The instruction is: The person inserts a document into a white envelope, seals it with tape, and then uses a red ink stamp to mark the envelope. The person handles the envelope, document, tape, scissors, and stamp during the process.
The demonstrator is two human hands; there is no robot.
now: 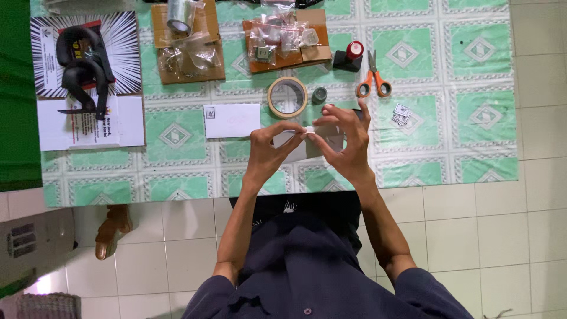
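Both hands hold a small white packet just above the near part of the table. My left hand pinches its left end between thumb and fingers. My right hand grips its right side, fingertips meeting the left hand's at the top edge. A roll of tan tape lies flat just beyond the hands. Left of it lies a white envelope.
Orange-handled scissors, a red-topped stamp, a small dark cap and small paper squares lie to the right. Cardboard sheets with clear bags sit at the back. A black tape dispenser rests on papers at left. A sandal lies on the tiled floor.
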